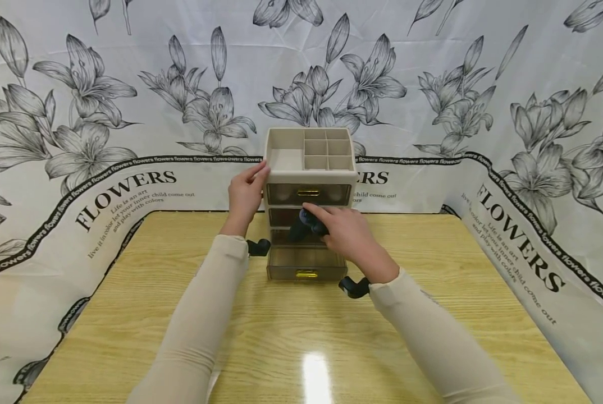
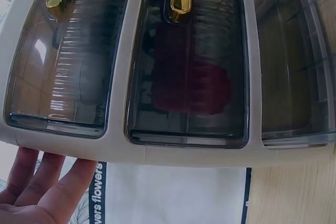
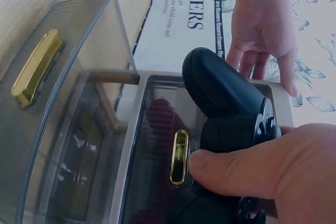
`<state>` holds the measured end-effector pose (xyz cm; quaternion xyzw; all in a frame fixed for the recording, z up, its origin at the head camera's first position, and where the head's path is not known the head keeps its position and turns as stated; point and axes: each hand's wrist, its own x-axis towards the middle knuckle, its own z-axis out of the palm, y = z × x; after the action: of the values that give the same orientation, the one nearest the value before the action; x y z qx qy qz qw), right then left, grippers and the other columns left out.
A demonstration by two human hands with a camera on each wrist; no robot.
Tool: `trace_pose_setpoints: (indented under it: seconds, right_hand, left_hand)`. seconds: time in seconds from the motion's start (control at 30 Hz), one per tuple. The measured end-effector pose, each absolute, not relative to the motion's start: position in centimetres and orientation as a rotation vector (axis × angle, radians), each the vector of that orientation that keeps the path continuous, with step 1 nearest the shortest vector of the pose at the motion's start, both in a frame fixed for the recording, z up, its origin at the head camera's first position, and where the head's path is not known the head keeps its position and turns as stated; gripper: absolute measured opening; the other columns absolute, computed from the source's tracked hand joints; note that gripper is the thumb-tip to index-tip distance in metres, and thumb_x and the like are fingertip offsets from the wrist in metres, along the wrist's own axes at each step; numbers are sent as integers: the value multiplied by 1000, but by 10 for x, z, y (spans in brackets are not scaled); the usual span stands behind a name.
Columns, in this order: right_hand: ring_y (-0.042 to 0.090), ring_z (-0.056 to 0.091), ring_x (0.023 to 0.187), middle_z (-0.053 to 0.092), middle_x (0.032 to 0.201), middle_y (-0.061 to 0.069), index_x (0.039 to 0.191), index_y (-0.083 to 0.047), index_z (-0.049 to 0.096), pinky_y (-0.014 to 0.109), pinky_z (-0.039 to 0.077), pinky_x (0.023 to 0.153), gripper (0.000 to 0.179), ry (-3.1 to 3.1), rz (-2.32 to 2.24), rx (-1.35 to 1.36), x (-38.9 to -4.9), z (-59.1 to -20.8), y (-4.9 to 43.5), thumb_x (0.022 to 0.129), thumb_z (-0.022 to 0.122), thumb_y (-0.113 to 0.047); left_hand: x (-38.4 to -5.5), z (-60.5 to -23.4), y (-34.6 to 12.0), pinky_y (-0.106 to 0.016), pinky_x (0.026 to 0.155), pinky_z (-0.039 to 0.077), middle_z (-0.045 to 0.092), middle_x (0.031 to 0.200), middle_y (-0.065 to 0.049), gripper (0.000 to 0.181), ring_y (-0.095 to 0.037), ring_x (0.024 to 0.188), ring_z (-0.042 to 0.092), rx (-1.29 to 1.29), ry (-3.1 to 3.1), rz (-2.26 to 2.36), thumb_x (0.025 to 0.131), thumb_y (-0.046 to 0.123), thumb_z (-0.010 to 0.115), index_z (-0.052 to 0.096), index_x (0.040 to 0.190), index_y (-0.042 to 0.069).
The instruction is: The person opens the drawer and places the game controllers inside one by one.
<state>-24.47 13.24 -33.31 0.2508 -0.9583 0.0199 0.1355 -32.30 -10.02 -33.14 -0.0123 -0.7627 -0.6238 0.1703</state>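
A black game controller [image 3: 223, 85] is gripped by my right hand [image 1: 351, 233], its thumb pressed against the controller. It is in front of the middle drawer [image 3: 152, 156] of a cream desktop organizer [image 1: 310, 177]. Behind that drawer's smoky front shows a dark red thing [image 2: 194, 87], its kind unclear. Below, the clear bottom drawer [image 1: 276, 273] with a gold handle is pulled out. My left hand [image 1: 246, 196] rests its fingers against the organizer's upper left side, fingers fairly straight. The top drawer [image 2: 79, 66] is closed, its contents hard to make out.
The organizer's top has one large compartment [image 1: 287, 157] and several small ones [image 1: 327, 147]. It stands on a wood-grain table [image 1: 180, 314], near the back edge. A white cloth [image 1: 205, 73] printed with flowers hangs behind and at both sides.
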Motion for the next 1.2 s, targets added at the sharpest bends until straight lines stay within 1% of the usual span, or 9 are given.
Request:
trace_pose_setpoints:
  seconds: [0.13,0.4,0.67,0.87,1.0,1.1,1.2]
  right_hand:
    - [35,63,108,63,130,8,150,-32,33,51,49,93,85,-2767,101,743,-249,-337,124,80,80,-20]
    - [36,61,114,61,132,10,148,-28,38,52,46,98,81,-2737,204,797,-256,-345,112,80,80,-14]
    - [35,63,108,63,129,12,148,-27,40,52,45,99,78,-2722,199,837,-260,-353,108,81,78,-12]
    - [33,65,99,65,121,12,148,-27,42,50,47,94,78,-2716,170,862,-263,-364,109,81,76,-7]
    - [33,65,95,65,123,11,147,-27,43,49,49,89,77,-2703,149,880,-263,-370,109,80,73,-4]
    - [32,65,92,65,123,10,147,-27,44,47,49,86,77,-2704,131,889,-263,-374,108,79,73,-2]
    - [31,64,86,67,118,10,146,-27,44,46,49,84,77,-2715,124,896,-263,-377,107,79,72,-2]
  left_hand:
    - [-323,-332,-101,-39,87,56,65,125,-9,39,-22,108,65,-28,-2171,-1765,90,54,60,64,126,38]
    - [-325,-332,-101,-38,85,57,67,122,-10,40,-23,106,65,-23,-2175,-1783,90,53,61,64,127,37]
    - [-324,-331,-100,-39,86,56,67,122,-11,40,-24,108,65,-34,-2156,-1812,91,50,61,64,128,34]
    - [-323,-331,-100,-40,87,56,66,123,-10,39,-24,110,64,-39,-2152,-1818,91,51,61,64,127,35]
    - [-324,-331,-100,-41,87,56,65,124,-9,39,-24,111,64,-45,-2147,-1824,91,52,61,64,127,36]
    - [-325,-332,-100,-41,87,56,66,124,-10,41,-24,110,64,-45,-2133,-1829,90,52,62,65,127,34]
    - [-325,-333,-100,-41,85,57,66,122,-10,42,-24,108,65,-37,-2129,-1831,90,51,63,65,127,32]
